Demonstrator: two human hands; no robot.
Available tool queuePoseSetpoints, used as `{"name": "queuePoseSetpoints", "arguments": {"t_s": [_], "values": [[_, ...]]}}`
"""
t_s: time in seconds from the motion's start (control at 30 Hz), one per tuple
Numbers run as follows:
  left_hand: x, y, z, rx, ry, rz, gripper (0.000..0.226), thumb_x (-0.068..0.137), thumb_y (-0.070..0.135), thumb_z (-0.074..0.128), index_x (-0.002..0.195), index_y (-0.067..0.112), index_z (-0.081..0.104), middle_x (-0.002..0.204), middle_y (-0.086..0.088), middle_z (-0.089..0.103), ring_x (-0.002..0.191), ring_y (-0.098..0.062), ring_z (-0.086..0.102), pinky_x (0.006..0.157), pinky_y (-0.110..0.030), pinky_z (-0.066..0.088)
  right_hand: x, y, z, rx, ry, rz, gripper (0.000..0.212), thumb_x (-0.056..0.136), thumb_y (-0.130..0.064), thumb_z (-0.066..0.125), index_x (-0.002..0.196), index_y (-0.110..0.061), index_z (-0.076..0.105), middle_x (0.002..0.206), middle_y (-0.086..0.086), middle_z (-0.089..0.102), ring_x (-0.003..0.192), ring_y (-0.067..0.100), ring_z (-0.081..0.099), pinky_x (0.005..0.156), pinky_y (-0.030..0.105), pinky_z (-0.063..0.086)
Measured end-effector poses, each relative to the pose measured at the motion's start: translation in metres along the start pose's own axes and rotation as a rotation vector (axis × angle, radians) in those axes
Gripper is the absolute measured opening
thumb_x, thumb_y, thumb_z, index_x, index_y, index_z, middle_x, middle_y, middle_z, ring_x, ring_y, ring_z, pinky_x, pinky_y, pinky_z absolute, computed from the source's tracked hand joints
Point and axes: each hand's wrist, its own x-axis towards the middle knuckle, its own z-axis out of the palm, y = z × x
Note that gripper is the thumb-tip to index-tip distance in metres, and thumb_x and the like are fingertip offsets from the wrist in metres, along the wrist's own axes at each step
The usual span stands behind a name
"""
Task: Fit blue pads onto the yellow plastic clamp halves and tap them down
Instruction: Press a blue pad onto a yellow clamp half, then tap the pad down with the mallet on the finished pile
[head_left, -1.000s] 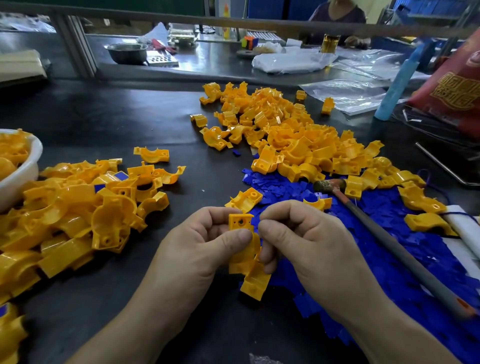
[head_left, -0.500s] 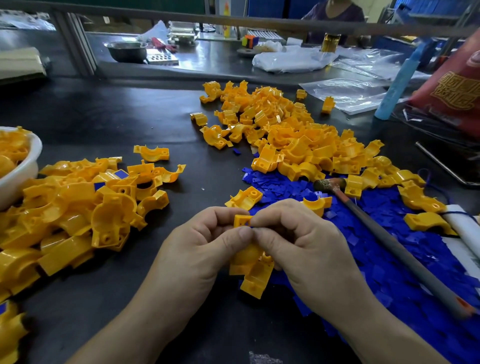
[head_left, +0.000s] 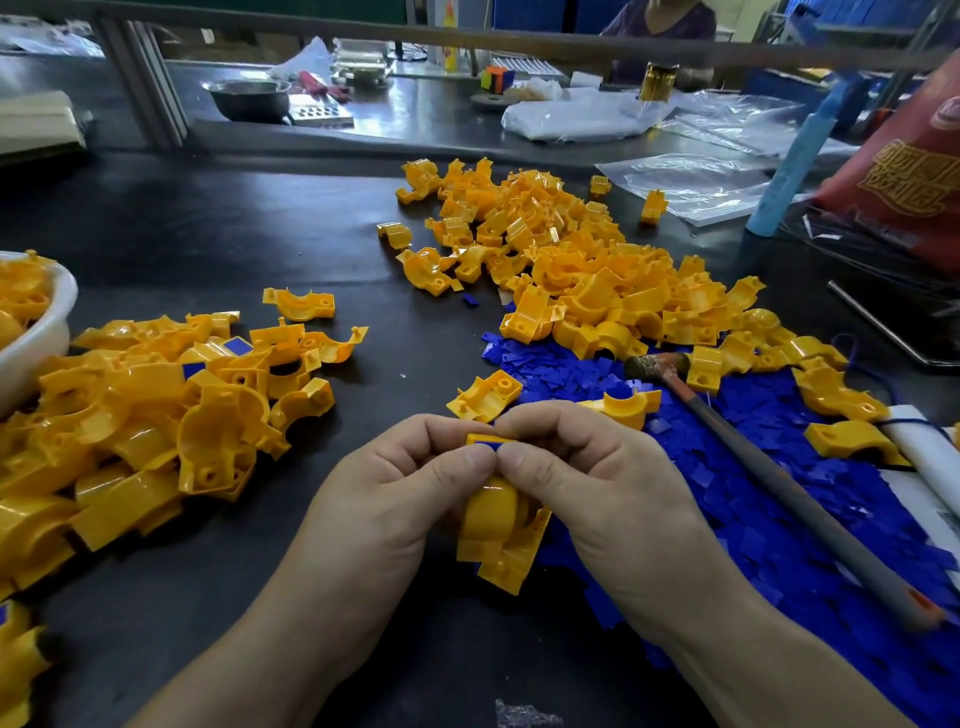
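Note:
My left hand (head_left: 395, 499) grips a yellow clamp half (head_left: 498, 525) over the dark table, near its front edge. My right hand (head_left: 587, 483) meets it from the right, thumb and fingers pinching the clamp's top end. A blue pad (head_left: 491, 445) shows as a thin strip on that top end, between the two thumbs. Loose blue pads (head_left: 753, 499) lie spread under and to the right of my right hand. A small hammer (head_left: 769, 478) rests on them, head toward the far pile.
A big heap of bare yellow clamp halves (head_left: 582, 265) sits behind the pads. Another heap (head_left: 166, 410), some with blue pads, lies at left beside a white bowl (head_left: 47, 338). A person sits behind the far bench. Plastic bags (head_left: 691, 182) and a red bag (head_left: 914, 171) are at right.
The two thumbs have closed together over the clamp's top end, covering it. A blue pad now shows there where the bare yellow end was visible a second ago.

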Motion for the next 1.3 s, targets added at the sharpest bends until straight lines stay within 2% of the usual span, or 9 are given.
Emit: {"name": "queuePoseSetpoints", "arguments": {"t_s": [0.43,0.53,0.63,0.73,0.83,0.93,1.03,1.17,1.3], "values": [[-0.004,0.003,0.004,0.061,-0.02,-0.037,0.035,0.066,0.046,0.069,0.096,0.03,0.076,0.098,-0.008,0.076,0.094,-0.027,0.073,0.086,-0.054,0.058,-0.002,-0.004,0.002,-0.024,0.021,-0.009,0.009,0.083,-0.029,0.065,0.089,-0.032,0.069,0.084,-0.004,0.068,0.078,0.011,0.066,0.065,0.024,0.057],[-0.002,0.01,0.002,0.18,0.029,-0.027,0.027,0.071,0.045,0.067,0.095,0.035,0.075,0.094,-0.002,0.077,0.088,-0.022,0.074,0.082,-0.051,0.06,-0.004,-0.008,-0.003,-0.241,-0.008,0.015,0.011,0.087,-0.037,0.062,0.096,-0.044,0.063,0.091,-0.013,0.065,0.08,0.006,0.064,0.067,0.021,0.056],[0.005,0.011,-0.011,0.417,0.211,-0.04,0.01,0.087,0.037,0.067,0.091,0.044,0.073,0.087,0.007,0.075,0.083,-0.016,0.071,0.073,-0.043,0.062,-0.007,-0.019,-0.023,-0.541,0.107,0.013,0.024,0.077,-0.06,0.049,0.101,-0.057,0.046,0.094,-0.027,0.054,0.089,-0.013,0.053,0.059,0.012,0.049],[0.012,0.01,-0.025,0.751,0.272,-0.054,0.012,0.095,0.038,0.059,0.093,0.04,0.07,0.094,0.016,0.066,0.083,-0.008,0.061,0.067,-0.03,0.056,-0.012,-0.033,-0.058,-0.87,0.251,-0.028,0.033,0.077,-0.06,0.046,0.108,-0.049,0.053,0.088,-0.029,0.049,0.088,-0.018,0.047,0.057,0.009,0.033],[0.016,0.006,-0.029,1.051,0.231,-0.031,0.031,0.097,0.046,0.051,0.123,0.036,0.064,0.11,0.015,0.063,0.092,-0.003,0.055,0.079,-0.027,0.051,-0.023,-0.032,-0.087,-1.214,0.317,0.002,0.036,0.083,-0.048,0.053,0.114,-0.032,0.062,0.095,-0.016,0.056,0.085,0.001,0.052,0.064,0.021,0.04],[0.017,0.005,-0.034,1.229,0.233,-0.04,0.066,0.086,0.067,0.051,0.14,0.031,0.048,0.124,0.01,0.057,0.109,-0.01,0.053,0.087,-0.033,0.053,-0.038,-0.017,-0.101,-1.497,0.146,0.259,0.051,0.087,-0.058,0.045,0.133,-0.037,0.043,0.12,-0.012,0.05,0.11,0.01,0.046,0.087,0.027,0.044],[0.015,0.006,-0.039,1.338,0.248,-0.088,0.081,0.069,0.078,0.061,0.133,0.031,0.048,0.123,0.013,0.055,0.11,-0.009,0.051,0.085,-0.031,0.053,-0.046,-0.001,-0.113,-1.624,0.065,0.365,0.059,0.086,-0.064,0.04,0.139,-0.041,0.026,0.123,-0.014,0.042,0.112,0.008,0.039,0.092,0.022,0.039],[0.012,0.002,-0.038,1.436,0.235,-0.079,0.062,0.073,0.07,0.066,0.121,0.035,0.049,0.114,0.015,0.052,0.105,-0.007,0.05,0.083,-0.026,0.049,-0.045,0.015,-0.124,-1.686,0.151,0.353,0.055,0.085,-0.061,0.046,0.134,-0.041,0.029,0.112,-0.011,0.045,0.098,0.01,0.044,0.08,0.022,0.042],[0.015,0.0,-0.038,1.457,0.259,-0.026,0.051,0.08,0.065,0.063,0.12,0.036,0.05,0.114,0.015,0.056,0.104,-0.008,0.052,0.081,-0.026,0.051,-0.044,0.021,-0.139,-1.582,0.15,0.391,0.038,0.087,-0.052,0.049,0.121,-0.043,0.035,0.094,-0.014,0.051,0.079,0.005,0.053,0.07,0.024,0.05]]}}
